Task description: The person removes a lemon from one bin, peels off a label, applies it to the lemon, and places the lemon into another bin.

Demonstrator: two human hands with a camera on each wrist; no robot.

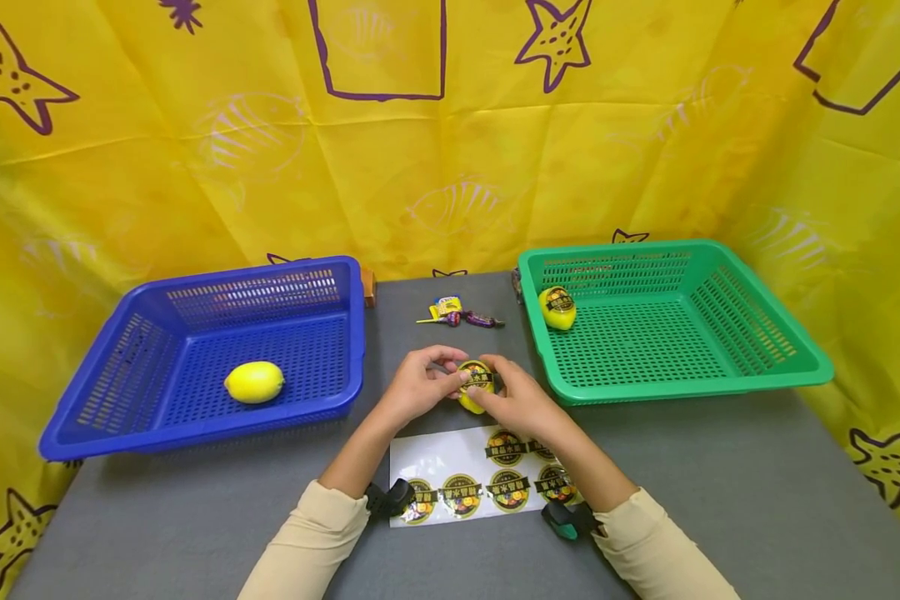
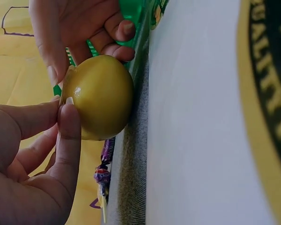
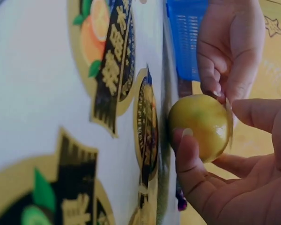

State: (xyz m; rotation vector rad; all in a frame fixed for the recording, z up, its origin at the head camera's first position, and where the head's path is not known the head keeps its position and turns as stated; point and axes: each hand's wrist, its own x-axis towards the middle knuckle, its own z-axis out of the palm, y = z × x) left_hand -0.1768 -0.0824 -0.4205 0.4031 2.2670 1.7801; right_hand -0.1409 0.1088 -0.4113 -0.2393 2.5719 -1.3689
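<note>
Two hands, left (image 1: 412,390) and right (image 1: 516,400), pinched a lemon (image 1: 475,387) above the sticker sheet (image 1: 450,454), between the blue (image 1: 195,367) and green (image 1: 667,325) baskets. Labelling seemed underway; next, the sticker likely needs smoothing flat.

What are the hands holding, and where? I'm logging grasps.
Both hands, left hand and right hand, pinch one stickered lemon at its opposite sides.

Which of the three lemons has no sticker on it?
The lemon in the blue basket is plain yellow. The lemon in the green basket and the lemon held in both hands each carry a round label.
</note>
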